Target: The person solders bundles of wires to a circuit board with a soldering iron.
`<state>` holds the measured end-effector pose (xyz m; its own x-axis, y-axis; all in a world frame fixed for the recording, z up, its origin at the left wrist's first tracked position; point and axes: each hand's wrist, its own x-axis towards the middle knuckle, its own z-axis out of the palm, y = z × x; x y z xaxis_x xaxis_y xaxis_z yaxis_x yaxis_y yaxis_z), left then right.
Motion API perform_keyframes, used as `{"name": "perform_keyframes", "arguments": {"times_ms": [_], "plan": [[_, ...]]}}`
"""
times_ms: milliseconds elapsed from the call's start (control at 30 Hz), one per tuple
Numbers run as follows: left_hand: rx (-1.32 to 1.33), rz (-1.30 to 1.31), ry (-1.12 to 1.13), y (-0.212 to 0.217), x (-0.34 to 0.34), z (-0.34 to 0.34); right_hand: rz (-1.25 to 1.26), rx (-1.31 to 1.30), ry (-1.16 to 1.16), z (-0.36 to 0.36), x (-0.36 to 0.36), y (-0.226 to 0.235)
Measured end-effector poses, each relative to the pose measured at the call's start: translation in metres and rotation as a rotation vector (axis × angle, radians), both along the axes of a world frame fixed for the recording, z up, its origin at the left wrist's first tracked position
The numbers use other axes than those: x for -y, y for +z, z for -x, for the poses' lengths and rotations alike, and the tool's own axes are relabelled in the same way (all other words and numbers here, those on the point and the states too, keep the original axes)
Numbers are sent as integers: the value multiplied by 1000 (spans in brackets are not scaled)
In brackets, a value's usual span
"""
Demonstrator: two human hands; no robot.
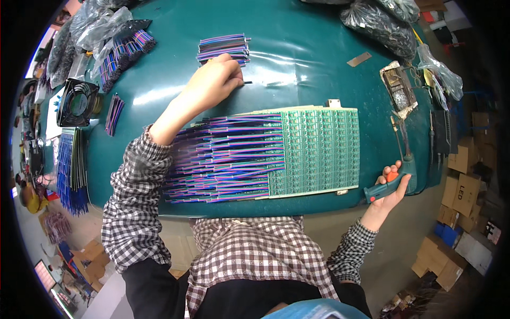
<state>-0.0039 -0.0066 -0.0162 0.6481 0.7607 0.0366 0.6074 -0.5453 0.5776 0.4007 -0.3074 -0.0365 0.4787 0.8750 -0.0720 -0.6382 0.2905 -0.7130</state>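
Observation:
My left hand (215, 80) is closed in a pinch just in front of a bundle of multicoloured wires (223, 48). A thin dark end, like that of a wire (247, 82), sticks out past its fingertips; the hand hides the rest. At the right, my right hand (390, 189) is wrapped round the handle of a green soldering gun (408, 169) with an orange trigger. Its long metal tip points away from me. Between my arms lies a panel of green circuit boards (319, 151). Many blue, pink and black wires (228, 157) cover its left part in rows.
A black fan (79, 102) stands at the left, near a small wire bundle (114, 115) and hanging blue wires (73, 170). Plastic bags (380, 29) sit at the far right. A worn metal-framed block (398, 89) and a flat metal strip (359, 59) lie beyond the soldering gun.

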Motion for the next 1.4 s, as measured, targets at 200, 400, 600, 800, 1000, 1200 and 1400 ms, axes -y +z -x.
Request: {"name": "perform_keyframes", "arguments": {"times_ms": [200,400,600,800,1000,1200,1400], "plan": [[264,-176,111,25,40,13,108,220,-139,48,33,40],[156,-115,-201,65,146,-9,234,359,-84,111,63,56],[45,-225,-306,33,178,-20,404,558,-31,152,69,62],[75,-302,-301,28,184,-21,418,627,14,163,78,62],[118,-488,-272,14,179,-27,470,713,24,175,83,69],[152,-550,-255,10,179,-26,549,744,101,184,85,79],[177,-545,-258,7,179,-26,552,777,179,186,84,79]]}}
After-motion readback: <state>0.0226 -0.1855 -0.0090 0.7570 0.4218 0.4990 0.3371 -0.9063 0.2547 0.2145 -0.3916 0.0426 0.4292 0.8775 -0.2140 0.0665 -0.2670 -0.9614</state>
